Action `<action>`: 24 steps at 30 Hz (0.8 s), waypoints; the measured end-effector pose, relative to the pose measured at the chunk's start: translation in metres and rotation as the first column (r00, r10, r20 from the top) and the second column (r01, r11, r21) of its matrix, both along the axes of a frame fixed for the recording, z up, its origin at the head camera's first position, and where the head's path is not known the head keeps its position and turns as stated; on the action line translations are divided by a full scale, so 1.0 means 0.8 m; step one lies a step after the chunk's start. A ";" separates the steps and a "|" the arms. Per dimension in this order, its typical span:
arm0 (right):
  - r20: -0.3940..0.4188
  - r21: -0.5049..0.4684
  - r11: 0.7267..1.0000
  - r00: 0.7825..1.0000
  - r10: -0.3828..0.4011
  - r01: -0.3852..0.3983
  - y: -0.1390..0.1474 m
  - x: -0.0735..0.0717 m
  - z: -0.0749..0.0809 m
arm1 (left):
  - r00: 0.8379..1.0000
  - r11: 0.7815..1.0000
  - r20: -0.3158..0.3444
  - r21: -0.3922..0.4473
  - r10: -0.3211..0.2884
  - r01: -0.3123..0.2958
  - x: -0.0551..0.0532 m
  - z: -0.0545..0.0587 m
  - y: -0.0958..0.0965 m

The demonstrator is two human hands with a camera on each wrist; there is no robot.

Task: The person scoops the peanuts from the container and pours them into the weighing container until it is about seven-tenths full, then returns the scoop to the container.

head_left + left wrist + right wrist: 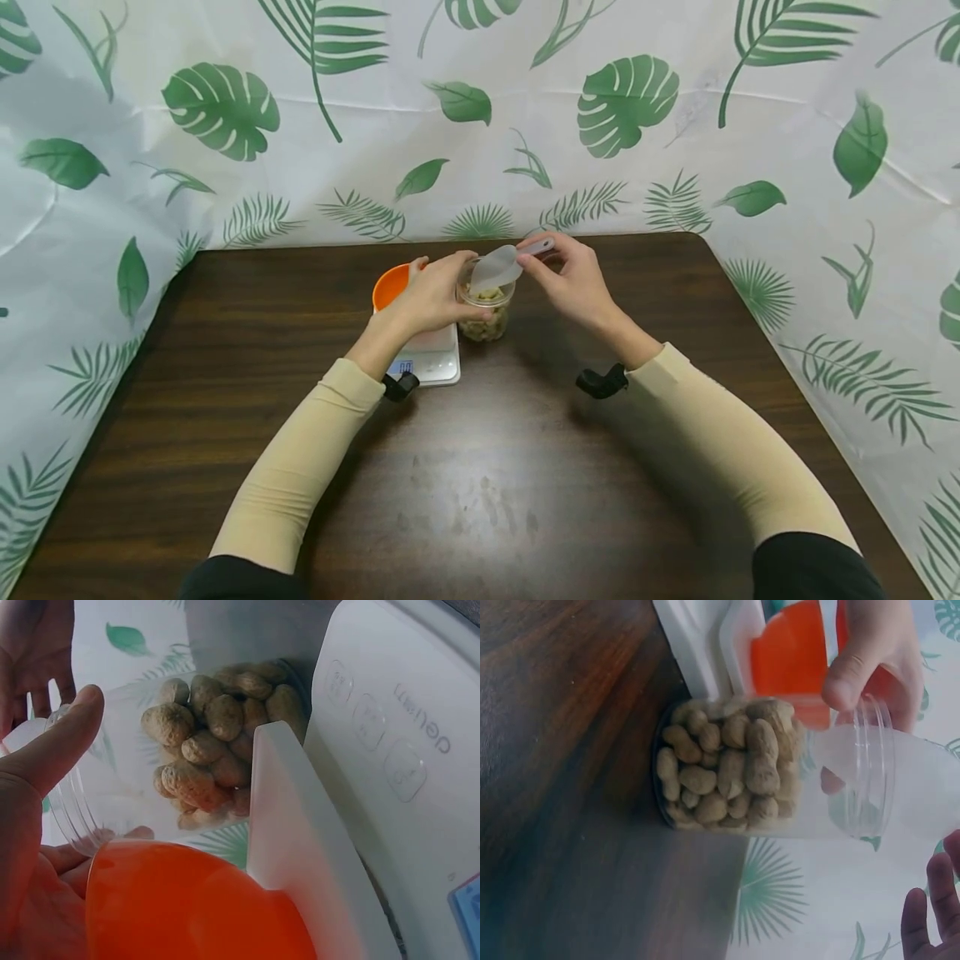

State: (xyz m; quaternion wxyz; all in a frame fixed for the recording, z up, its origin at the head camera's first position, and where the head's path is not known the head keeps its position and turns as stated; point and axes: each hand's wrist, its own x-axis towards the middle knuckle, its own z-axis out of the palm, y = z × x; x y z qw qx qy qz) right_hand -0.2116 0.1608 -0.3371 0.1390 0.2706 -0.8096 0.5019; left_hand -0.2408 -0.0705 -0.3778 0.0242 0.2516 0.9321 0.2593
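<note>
From the head camera, the left hand (435, 292) wraps around a clear jar (485, 310) of peanuts that stands on the dark wooden table (525, 467), just to the right of a white kitchen scale (431, 360). An orange bowl (390, 286) sits on the scale behind that hand. The right hand (570, 279) pinches the handle of a translucent scoop (501, 265), whose bowl is tilted over the jar's mouth.

The left wrist camera shows the left thumb (56, 746) pressed on the jar's rim (71, 802), the peanuts (214, 742) piled in its lower part, the orange bowl close in front and the scale beside it.

The right wrist camera shows the jar against the scale's edge, gripped near its mouth by the left hand's fingers (855, 675). Only the right hand's fingertips (930, 915) appear at the corner.
</note>
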 end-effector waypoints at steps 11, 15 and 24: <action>0.049 0.060 0.998 0.999 0.008 -0.011 0.021 -0.028 -0.015 | 1.000 1.000 0.014 -0.007 -0.007 0.007 -0.002 0.002 0.000; 0.054 0.103 0.995 0.998 0.014 -0.019 0.025 -0.030 -0.009 | 1.000 1.000 0.022 -0.012 -0.008 0.008 -0.002 0.003 0.001; 0.083 0.150 0.989 0.997 -0.007 -0.005 0.026 -0.036 -0.002 | 1.000 1.000 0.028 -0.010 -0.002 0.002 -0.002 0.006 0.001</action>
